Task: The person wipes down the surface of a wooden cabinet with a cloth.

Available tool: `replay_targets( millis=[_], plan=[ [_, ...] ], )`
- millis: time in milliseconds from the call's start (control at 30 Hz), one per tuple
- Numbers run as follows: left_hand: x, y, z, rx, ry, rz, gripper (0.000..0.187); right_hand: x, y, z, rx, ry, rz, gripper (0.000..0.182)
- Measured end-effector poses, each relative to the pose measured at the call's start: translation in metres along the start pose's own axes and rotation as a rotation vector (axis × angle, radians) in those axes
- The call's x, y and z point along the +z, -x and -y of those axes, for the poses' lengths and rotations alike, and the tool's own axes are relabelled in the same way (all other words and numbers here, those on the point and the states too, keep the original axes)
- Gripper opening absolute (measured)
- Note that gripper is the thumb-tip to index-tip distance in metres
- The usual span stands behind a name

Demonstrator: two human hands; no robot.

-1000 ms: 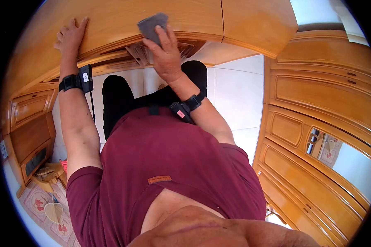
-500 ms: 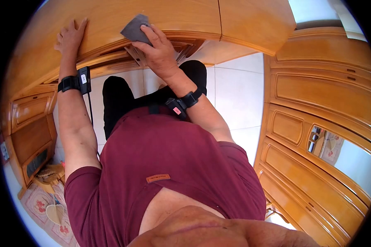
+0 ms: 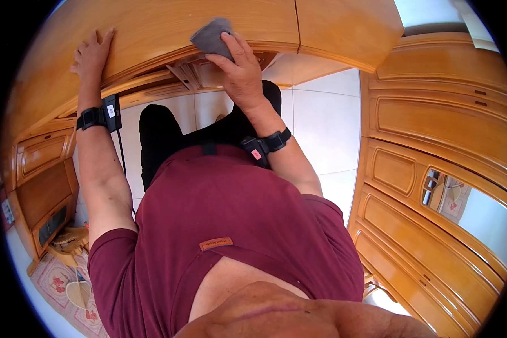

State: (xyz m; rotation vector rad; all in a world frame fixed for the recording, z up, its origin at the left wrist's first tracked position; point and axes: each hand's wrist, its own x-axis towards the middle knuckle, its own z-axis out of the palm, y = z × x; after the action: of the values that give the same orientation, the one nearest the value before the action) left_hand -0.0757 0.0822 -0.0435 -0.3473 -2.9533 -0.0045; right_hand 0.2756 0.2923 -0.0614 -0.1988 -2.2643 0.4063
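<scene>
A grey cloth (image 3: 213, 37) lies against the front part of the wooden tabletop (image 3: 152, 28). My right hand (image 3: 243, 70) grips it, thumb and fingers closed on its near edge. Some of the cloth is hidden under the fingers. Farther left, my left hand (image 3: 92, 56) rests on the same wood with its fingers spread and nothing in them. Each wrist wears a black strap with a small box, and a cable runs from the left one.
Wooden cabinets (image 3: 434, 129) with a mirror panel (image 3: 479, 208) stand on the right. A wooden cabinet (image 3: 45, 191) is at the left, near a patterned mat (image 3: 53, 279) and a wooden stool. White tiles (image 3: 324, 118) cover the floor. A seam crosses the tabletop.
My right hand has moved to the right along the tabletop with the grey cloth. My left hand has stayed nearly in place, still spread on the wood.
</scene>
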Motion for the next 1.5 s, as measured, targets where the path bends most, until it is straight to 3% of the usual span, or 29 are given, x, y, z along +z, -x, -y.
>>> replay_targets(
  millis=[333, 667, 1067, 1167, 1267, 1333, 1467, 1500],
  plan=[
    [-0.008, 0.004, -0.003, -0.016, 0.003, 0.019, 0.082, -0.007, 0.004, 0.003, 0.053, -0.010, -0.020, 0.039],
    [0.007, -0.006, 0.000, 0.002, -0.002, 0.000, 0.086, -0.021, 0.003, -0.014, 0.024, 0.000, 0.012, 0.035],
    [0.028, -0.020, 0.013, -0.023, -0.048, -0.026, 0.082, -0.073, 0.030, -0.077, 0.130, 0.156, -0.182, 0.030],
    [0.032, -0.023, 0.017, 0.022, -0.063, -0.039, 0.082, -0.093, 0.046, -0.095, 0.254, 0.215, -0.197, 0.038],
    [0.021, -0.013, 0.013, 0.018, -0.068, -0.044, 0.082, -0.114, 0.055, -0.109, 0.367, 0.236, -0.276, 0.041],
    [0.017, -0.012, 0.011, 0.003, -0.056, -0.022, 0.083, -0.127, 0.048, -0.101, 0.465, 0.151, -0.494, 0.049],
    [0.064, -0.046, 0.043, 0.019, -0.068, -0.033, 0.083, -0.118, 0.036, -0.102, 0.325, 0.141, -0.311, 0.054],
    [0.098, -0.069, 0.072, 0.137, -0.117, -0.072, 0.083, -0.104, 0.033, -0.107, 0.260, 0.163, -0.221, 0.054]
  ],
)
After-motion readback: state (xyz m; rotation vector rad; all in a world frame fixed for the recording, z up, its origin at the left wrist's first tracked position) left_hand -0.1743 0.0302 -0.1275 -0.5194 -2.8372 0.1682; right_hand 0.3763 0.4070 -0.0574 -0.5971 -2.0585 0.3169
